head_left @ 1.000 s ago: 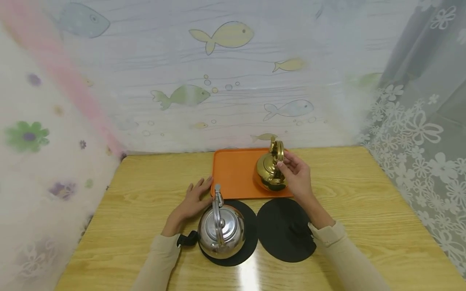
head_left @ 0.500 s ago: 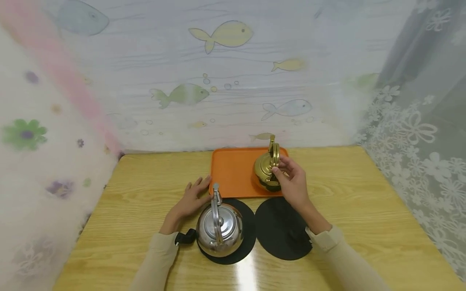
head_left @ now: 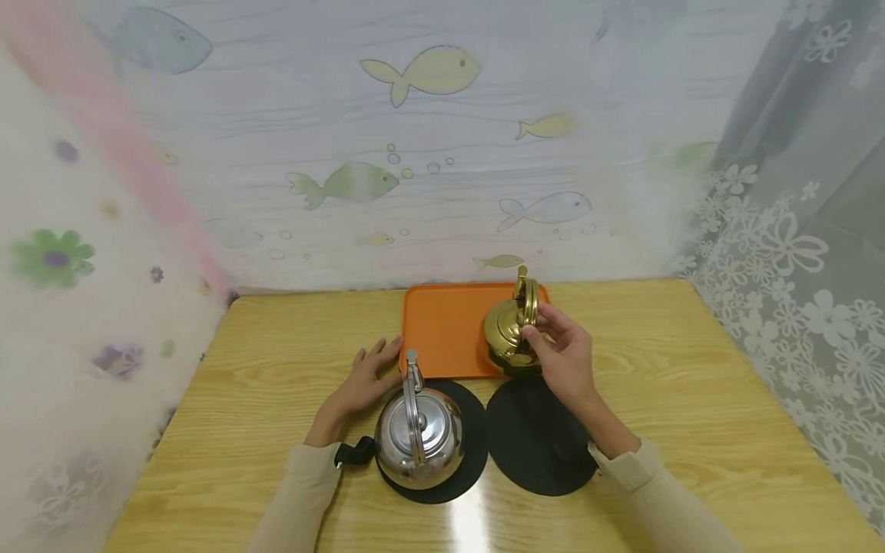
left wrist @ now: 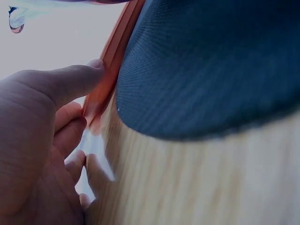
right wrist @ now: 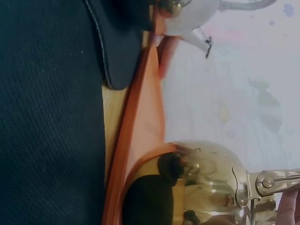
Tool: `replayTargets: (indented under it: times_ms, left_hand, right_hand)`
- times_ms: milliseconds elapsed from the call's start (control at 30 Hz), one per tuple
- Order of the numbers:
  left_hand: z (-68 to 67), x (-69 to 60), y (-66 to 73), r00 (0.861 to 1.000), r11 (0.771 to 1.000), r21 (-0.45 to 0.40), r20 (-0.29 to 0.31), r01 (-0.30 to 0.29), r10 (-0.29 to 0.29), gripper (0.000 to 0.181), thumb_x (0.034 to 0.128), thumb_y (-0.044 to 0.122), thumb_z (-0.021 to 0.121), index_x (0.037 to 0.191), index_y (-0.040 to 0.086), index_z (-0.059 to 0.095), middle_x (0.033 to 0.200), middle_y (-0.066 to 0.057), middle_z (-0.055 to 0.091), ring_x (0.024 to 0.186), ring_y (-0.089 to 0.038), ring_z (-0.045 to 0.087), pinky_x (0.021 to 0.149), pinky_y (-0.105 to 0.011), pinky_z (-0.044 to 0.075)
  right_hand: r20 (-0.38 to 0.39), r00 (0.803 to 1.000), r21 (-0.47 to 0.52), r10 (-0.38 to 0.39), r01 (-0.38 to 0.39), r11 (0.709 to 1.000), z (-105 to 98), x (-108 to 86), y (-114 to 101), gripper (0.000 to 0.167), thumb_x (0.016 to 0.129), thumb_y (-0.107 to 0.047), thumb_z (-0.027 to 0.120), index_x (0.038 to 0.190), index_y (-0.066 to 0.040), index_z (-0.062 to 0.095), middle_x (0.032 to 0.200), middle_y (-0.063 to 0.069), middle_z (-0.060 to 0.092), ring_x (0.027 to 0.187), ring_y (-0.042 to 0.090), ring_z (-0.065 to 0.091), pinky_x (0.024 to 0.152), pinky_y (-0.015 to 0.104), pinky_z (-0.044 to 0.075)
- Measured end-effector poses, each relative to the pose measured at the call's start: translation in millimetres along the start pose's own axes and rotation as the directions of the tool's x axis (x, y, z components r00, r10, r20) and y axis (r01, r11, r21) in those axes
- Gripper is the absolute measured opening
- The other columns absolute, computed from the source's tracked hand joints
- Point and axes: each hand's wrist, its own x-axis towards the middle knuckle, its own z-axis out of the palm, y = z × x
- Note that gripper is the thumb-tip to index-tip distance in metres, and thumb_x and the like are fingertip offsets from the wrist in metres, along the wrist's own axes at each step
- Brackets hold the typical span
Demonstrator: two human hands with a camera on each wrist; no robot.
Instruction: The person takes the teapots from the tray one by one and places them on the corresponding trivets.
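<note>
In the head view, my right hand (head_left: 568,357) grips the upright handle of a shiny gold kettle (head_left: 503,334) between thumb and fingers. The kettle is over the right part of an orange tray (head_left: 442,330) and overlaps its near rim; I cannot tell whether its base touches the tray. My left hand (head_left: 362,388) rests at the tray's near left corner. In the left wrist view its thumb (left wrist: 75,82) touches the rim and its fingers are at the corner. A silver kettle (head_left: 422,453) stands on the left black round mat (head_left: 475,438), beside my left wrist.
A second black round mat (head_left: 535,442) lies right of the first, just in front of the tray. The wooden table (head_left: 290,330) ends at a wall (head_left: 442,153) hung with fish-patterned cloth. Sheer flowered fabric (head_left: 781,253) hangs at the right.
Gripped by my right hand, the gold kettle has shifted slightly toward me, over the tray's near rim. My left hand, the tray and the silver kettle stay in place.
</note>
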Motion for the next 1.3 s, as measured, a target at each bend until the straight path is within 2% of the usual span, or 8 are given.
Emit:
replayTargets:
  times_ms: [133, 333, 467, 667, 867, 967, 1167, 1300]
  left_hand:
    - [-0.4, 0.6, 1.0, 1.000, 1.000, -0.002, 0.004, 0.009, -0.009, 0.067, 0.1007, 0.020, 0.064, 0.157, 0.000, 0.034, 0.163, -0.016, 0.031, 0.155, -0.044, 0.011, 0.121, -0.065, -0.008]
    - [0.2, -0.8, 1.5, 1.000, 1.000, 0.013, 0.001, 0.008, -0.008, 0.066, 0.1012, 0.021, 0.063, 0.157, 0.000, 0.034, 0.163, -0.016, 0.031, 0.155, -0.044, 0.011, 0.122, -0.065, -0.007]
    - [2.3, -1.7, 1.9, 1.000, 1.000, 0.011, 0.000, 0.005, -0.005, 0.066, 0.1016, 0.020, 0.063, 0.156, -0.001, 0.033, 0.163, -0.017, 0.030, 0.155, -0.045, 0.011, 0.121, -0.066, -0.007]
    - [2.3, -2.1, 4.0, 1.000, 1.000, 0.014, 0.011, 0.012, -0.013, 0.066, 0.1022, 0.021, 0.062, 0.157, -0.001, 0.032, 0.164, -0.017, 0.029, 0.155, -0.045, 0.010, 0.121, -0.066, -0.007]
    - [0.2, -1.1, 6.4, 1.000, 1.000, 0.014, 0.013, 0.024, -0.024, 0.066, 0.1021, 0.022, 0.062, 0.157, -0.001, 0.033, 0.164, -0.017, 0.030, 0.156, -0.043, 0.009, 0.122, -0.063, -0.007]
    - [0.4, 1.4, 6.9, 0.999, 0.999, 0.011, 0.029, 0.033, -0.033, 0.066, 0.1026, 0.024, 0.062, 0.158, 0.002, 0.032, 0.165, -0.015, 0.029, 0.156, -0.040, 0.009, 0.123, -0.060, -0.008]
    - [0.9, 2.0, 5.7, 0.999, 0.999, 0.013, 0.025, 0.031, -0.031, 0.067, 0.1017, 0.022, 0.063, 0.158, 0.002, 0.032, 0.165, -0.014, 0.029, 0.156, -0.041, 0.009, 0.123, -0.061, -0.007]
    - [0.7, -0.3, 3.9, 1.000, 1.000, 0.013, 0.006, 0.023, -0.023, 0.067, 0.1013, 0.021, 0.063, 0.157, 0.000, 0.033, 0.164, -0.015, 0.030, 0.156, -0.043, 0.010, 0.122, -0.063, -0.008]
  right_hand:
    - [0.000, 1.000, 0.000, 0.016, -0.016, 1.000, -1.9, -4.5, -6.6, 0.040, 0.091, 0.019, 0.062, 0.130, 0.021, 0.056, 0.097, -0.005, 0.071, 0.088, 0.005, 0.069, 0.078, 0.019, 0.059]
    - [0.037, 0.999, 0.034, -0.001, -0.001, 0.999, -4.6, -17.6, -26.0, 0.039, 0.090, 0.020, 0.062, 0.128, 0.022, 0.056, 0.100, -0.002, 0.072, 0.091, 0.008, 0.070, 0.080, 0.021, 0.060]
    - [0.100, 0.995, 0.036, -0.008, 0.005, 0.999, -8.5, -31.3, -40.8, 0.037, 0.091, 0.019, 0.061, 0.128, 0.017, 0.059, 0.103, -0.001, 0.071, 0.093, 0.009, 0.069, 0.081, 0.020, 0.059]
    - [0.198, 0.980, 0.092, -0.035, 0.017, 0.996, -16.6, -49.7, -53.1, 0.040, 0.092, 0.021, 0.057, 0.131, 0.013, 0.060, 0.105, 0.002, 0.071, 0.093, 0.012, 0.069, 0.082, 0.023, 0.060]
    - [0.189, 0.982, 0.039, 0.014, -0.022, 0.999, -26.5, -66.8, -57.3, 0.041, 0.092, 0.021, 0.057, 0.131, 0.012, 0.060, 0.108, 0.000, 0.070, 0.096, 0.010, 0.068, 0.083, 0.020, 0.058]
    - [0.176, 0.984, 0.043, 0.038, -0.046, 0.998, -32.8, -74.3, -57.3, 0.040, 0.091, 0.023, 0.056, 0.130, 0.014, 0.060, 0.109, 0.001, 0.070, 0.097, 0.010, 0.068, 0.082, 0.020, 0.058]
    - [0.227, 0.974, 0.129, 0.019, -0.050, 0.990, -42.1, -82.2, -50.9, 0.041, 0.092, 0.024, 0.053, 0.132, 0.016, 0.057, 0.112, 0.004, 0.071, 0.099, 0.013, 0.069, 0.083, 0.023, 0.059]
    - [0.258, 0.966, 0.152, 0.020, -0.061, 0.987, -42.8, -83.3, -46.2, 0.043, 0.092, 0.024, 0.053, 0.133, 0.012, 0.059, 0.114, 0.004, 0.071, 0.100, 0.012, 0.069, 0.082, 0.022, 0.059]
